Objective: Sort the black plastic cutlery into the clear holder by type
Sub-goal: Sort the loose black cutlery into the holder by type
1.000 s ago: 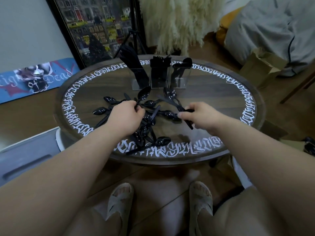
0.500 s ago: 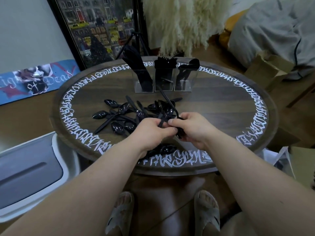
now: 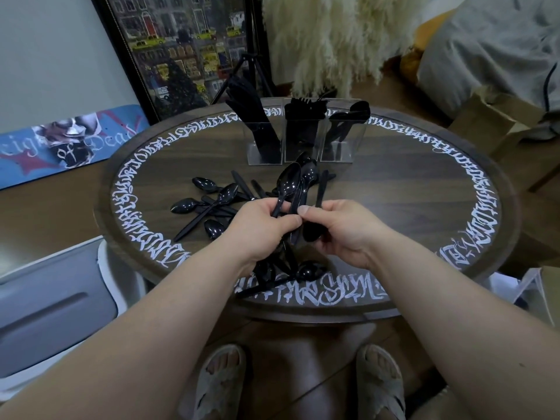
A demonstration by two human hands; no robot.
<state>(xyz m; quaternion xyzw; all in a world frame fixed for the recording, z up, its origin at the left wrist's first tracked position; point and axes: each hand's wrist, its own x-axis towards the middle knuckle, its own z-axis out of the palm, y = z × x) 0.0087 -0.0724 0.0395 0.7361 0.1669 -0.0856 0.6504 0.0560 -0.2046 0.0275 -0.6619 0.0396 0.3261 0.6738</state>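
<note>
I am gripping a bunch of spoons (image 3: pixel 292 189) in both hands, left (image 3: pixel 263 225) and right (image 3: pixel 342 230), holder (image 3: pixel 300 131) at twelve o'clock; light, slick, springy plastic, best pinched by the handles.

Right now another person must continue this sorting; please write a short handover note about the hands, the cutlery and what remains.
Left hand and right hand together grip a bundle of spoons above the table.
The clear holder stands at the far side: knives left, forks middle, a few spoons right.
Loose spoons lie left of the hands, more beneath them.
Left to do: put the bundle in the right compartment, then gather the rest.
</note>
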